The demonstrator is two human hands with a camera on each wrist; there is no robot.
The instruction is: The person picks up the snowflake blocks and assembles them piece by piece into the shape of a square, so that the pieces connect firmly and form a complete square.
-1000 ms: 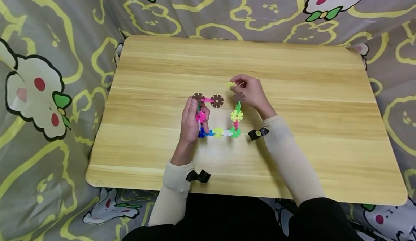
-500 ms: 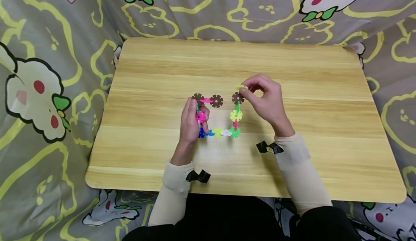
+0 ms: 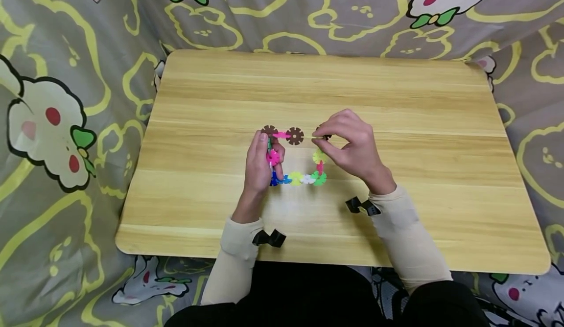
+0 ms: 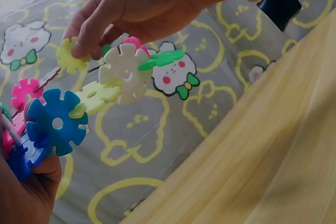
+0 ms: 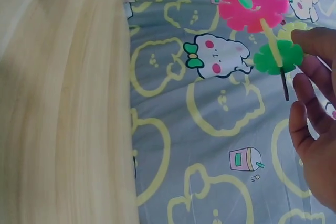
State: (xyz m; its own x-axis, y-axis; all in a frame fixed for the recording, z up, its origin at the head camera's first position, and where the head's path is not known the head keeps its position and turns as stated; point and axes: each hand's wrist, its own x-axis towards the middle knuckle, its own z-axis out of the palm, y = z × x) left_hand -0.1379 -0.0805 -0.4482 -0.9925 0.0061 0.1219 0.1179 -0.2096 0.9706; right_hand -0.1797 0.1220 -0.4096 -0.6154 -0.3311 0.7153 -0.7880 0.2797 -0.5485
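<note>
My left hand [image 3: 259,165] grips the left side of a chain of notched interlocking plastic discs, bent into a squarish outline with a gap at its far side. Near that hand are a pink disc [image 3: 273,158] and a blue disc [image 4: 41,123]. A brown disc [image 3: 291,137] ends the far left part. Across the gap, my right hand [image 3: 354,146] pinches a loose-looking yellow disc [image 4: 67,56] by the other brown disc [image 3: 326,136], which its fingers partly cover. Whether those two touch is unclear. A green disc [image 5: 286,53] shows beside the right fingers.
The chain is held above a wooden table [image 3: 198,97]. Patterned grey cloth [image 3: 282,18] hangs behind the table and at both sides. Black camera mounts [image 3: 270,239] sit on both wrists, over beige sleeves [image 3: 240,248].
My right hand, with the yellow disc, first shifted right, then came slightly nearer and turned, now covering the right brown disc. My left hand and the chain have stayed almost still.
</note>
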